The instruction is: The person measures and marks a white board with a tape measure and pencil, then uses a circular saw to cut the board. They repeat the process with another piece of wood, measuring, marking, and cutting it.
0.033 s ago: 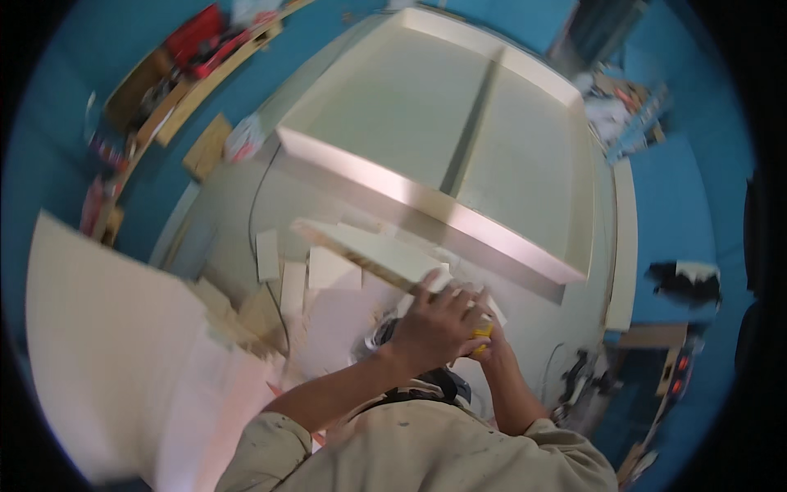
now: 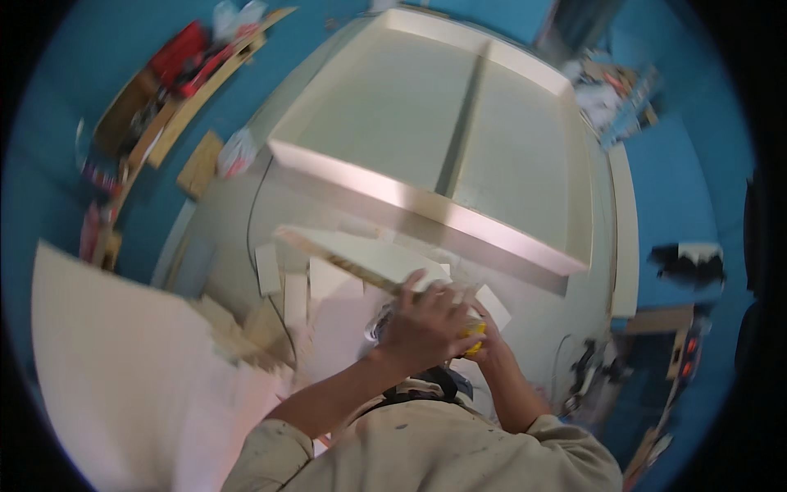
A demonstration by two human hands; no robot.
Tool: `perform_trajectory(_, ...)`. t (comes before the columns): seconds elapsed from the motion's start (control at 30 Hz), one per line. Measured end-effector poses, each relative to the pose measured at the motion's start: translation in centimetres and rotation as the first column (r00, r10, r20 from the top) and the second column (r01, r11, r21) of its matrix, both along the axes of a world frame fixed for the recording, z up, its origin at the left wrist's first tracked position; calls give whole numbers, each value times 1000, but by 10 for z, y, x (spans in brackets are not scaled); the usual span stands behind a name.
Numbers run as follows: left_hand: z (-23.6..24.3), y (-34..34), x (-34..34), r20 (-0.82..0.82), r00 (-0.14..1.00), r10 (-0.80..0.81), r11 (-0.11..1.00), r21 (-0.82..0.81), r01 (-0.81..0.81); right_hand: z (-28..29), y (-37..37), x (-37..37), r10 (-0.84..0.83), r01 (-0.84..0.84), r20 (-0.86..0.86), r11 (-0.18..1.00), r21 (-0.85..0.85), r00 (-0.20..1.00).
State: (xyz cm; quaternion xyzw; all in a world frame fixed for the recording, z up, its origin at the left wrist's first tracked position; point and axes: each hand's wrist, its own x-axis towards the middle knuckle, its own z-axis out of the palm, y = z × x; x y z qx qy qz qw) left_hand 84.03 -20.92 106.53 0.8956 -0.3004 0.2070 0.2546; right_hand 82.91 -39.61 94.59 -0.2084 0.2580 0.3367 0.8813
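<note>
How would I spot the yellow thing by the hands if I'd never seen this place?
Find the large pale rectangular frame. Below it in the view, the left hand and right hand come together near the end of a pale board. The small yellow object shows between them, partly hidden; its bright yellow sets it apart from the board and hands beside it.

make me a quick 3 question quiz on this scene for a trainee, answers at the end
1. True or false: a single bar crosses the inside of the large pale frame.

2. What colour is the small object by the right hand?
a) green
b) yellow
c) blue

3. Fill in the blank: the red item on the wooden shelf is on the person's ____ side.

Key: 1. True; 2. b; 3. left.
</note>
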Motion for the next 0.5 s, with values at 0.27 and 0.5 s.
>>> perform_trajectory(0.27, 30, 83, 167, 21, 997, 70, 997, 43, -71, -63, 56, 125, 140, -145, 46, 980, 135, 989)
perform_trajectory(0.5, 41, 158, 304, -71, 990, 119, 993, 0, -119, -165, 88, 214, -212, 225, -241, 974, 30, 947)
